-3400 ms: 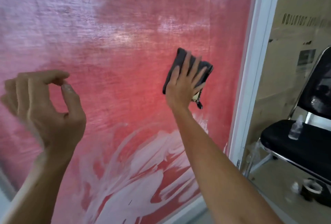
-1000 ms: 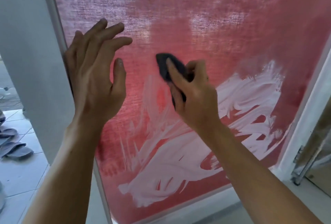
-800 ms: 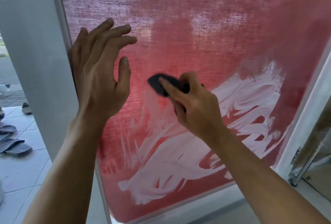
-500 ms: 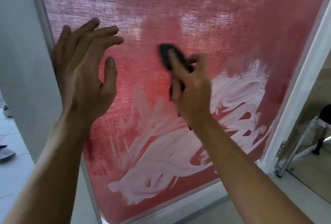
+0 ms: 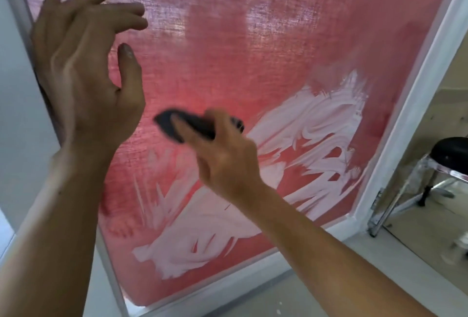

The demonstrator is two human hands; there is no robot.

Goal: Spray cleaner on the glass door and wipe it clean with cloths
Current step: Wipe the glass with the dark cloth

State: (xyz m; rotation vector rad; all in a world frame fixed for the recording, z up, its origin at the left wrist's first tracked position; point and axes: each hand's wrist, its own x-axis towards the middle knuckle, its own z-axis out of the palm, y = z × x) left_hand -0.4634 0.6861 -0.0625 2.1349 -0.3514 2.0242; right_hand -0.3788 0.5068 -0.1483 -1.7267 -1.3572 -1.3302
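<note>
The glass door (image 5: 253,45) fills the view, red fabric showing behind it. White streaks of cleaner foam (image 5: 316,124) cover its lower middle and right. My right hand (image 5: 222,157) grips a dark folded cloth (image 5: 187,126) and presses it on the glass at the centre, left of the foam. My left hand (image 5: 86,68) is raised at the door's left edge with loosely bent fingers, holding nothing. Whether it touches the glass is unclear.
A white door frame (image 5: 415,104) runs along the right and bottom of the pane. To the right stands a black chair (image 5: 450,154) on metal legs. A grey wall (image 5: 15,124) borders the door on the left.
My right hand has swept the cloth down and slightly left on the glass from its higher spot half a second ago. My left hand stays raised at the left edge.
</note>
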